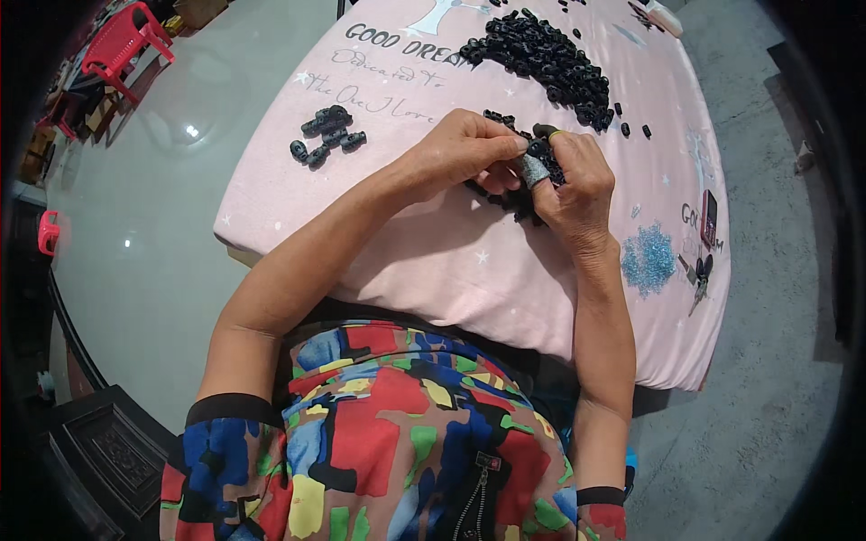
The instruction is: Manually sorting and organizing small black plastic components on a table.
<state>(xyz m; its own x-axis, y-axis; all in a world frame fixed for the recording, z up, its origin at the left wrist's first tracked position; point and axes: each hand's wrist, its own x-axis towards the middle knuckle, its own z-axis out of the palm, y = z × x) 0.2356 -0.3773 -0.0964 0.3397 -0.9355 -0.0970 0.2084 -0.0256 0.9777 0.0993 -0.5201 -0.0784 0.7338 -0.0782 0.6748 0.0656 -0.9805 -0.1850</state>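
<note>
My left hand [462,155] and my right hand [577,189] meet over the middle of the cloth-covered table. Between their fingertips is a small black plastic piece [538,146] that looks like part of a cord lock; both hands are closed on it. Grey wrapping [534,169] covers one right finger, and a dark cover sits on another fingertip. Under my hands lies a heap of small black parts [521,206], partly hidden by them. A larger pile of black plastic pieces [546,65] spreads beyond. To the left rests a small group of black cord locks [330,135].
Right of my right hand is a patch of tiny shiny bluish pieces, perhaps springs [648,260]. Near the table's right edge lie a phone [709,218] and a bunch of keys [699,275]. A red plastic chair [124,47] stands on the floor at the far left.
</note>
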